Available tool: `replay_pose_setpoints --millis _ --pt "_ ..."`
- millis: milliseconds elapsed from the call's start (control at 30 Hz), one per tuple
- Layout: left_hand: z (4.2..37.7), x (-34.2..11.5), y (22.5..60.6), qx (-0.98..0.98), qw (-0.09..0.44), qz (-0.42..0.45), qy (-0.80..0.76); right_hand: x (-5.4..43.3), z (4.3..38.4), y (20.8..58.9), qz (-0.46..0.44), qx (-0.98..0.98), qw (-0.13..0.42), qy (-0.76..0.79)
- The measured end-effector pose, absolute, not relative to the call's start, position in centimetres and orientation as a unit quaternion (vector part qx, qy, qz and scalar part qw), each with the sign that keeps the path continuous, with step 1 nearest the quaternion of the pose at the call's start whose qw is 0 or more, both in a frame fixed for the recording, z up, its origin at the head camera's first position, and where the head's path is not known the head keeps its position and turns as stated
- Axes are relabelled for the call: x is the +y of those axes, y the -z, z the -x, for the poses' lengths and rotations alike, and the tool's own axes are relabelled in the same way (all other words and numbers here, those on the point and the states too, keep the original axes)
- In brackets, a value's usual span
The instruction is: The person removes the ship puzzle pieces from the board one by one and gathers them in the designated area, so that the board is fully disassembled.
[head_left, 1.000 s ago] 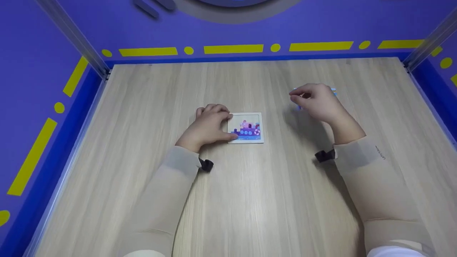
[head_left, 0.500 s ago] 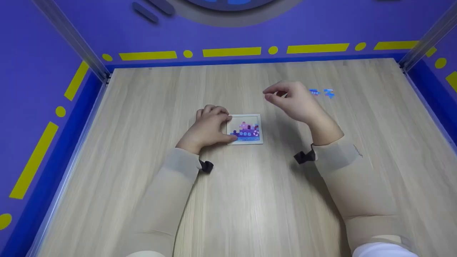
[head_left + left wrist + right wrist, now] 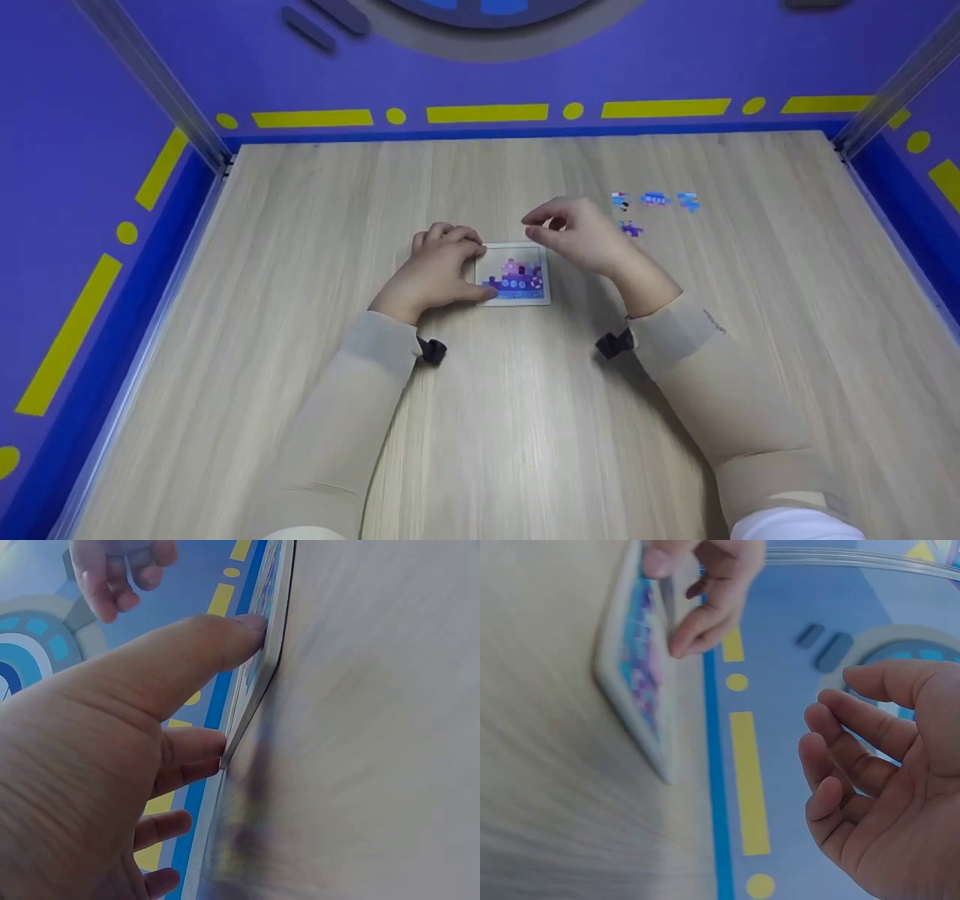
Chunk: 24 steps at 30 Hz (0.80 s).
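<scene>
A small square jigsaw puzzle tray with a pale border lies mid-table in the head view. Its lower and right parts show a purple and pink ship picture; the upper left is bare backing. My left hand holds the tray's left side, thumb on the lower left and forefinger at the upper left. Close over the tray's upper right corner is my right hand, thumb and forefinger brought near each other. In the right wrist view its other fingers curl loosely; I cannot tell whether a piece is between the tips.
Several loose puzzle pieces lie beyond the right hand: a white-and-blue one, a blue-purple one, a light blue one and a purple one. Blue walls with yellow marks bound the table.
My right hand has moved left from over the loose pieces to the tray's upper right corner, uncovering those pieces. The left hand stays on the tray.
</scene>
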<state>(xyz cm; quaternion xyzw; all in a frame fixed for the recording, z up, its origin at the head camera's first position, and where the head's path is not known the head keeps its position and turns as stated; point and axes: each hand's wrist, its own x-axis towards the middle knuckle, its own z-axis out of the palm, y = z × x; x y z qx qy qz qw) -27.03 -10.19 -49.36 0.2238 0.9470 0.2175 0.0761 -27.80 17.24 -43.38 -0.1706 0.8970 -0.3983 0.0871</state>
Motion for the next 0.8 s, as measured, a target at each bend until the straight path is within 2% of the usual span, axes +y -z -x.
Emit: replay_pose_setpoints --millis 333,800 --pt "27.0 -10.2 49.4 0.946 0.077 -0.229 -0.217 16.1 28.2 46.3 0.17 0.892 0.131 0.397" --pt "27.1 -10.3 49.4 0.945 0.077 -0.234 -0.216 15.5 28.1 47.6 0.183 0.896 0.14 0.38"
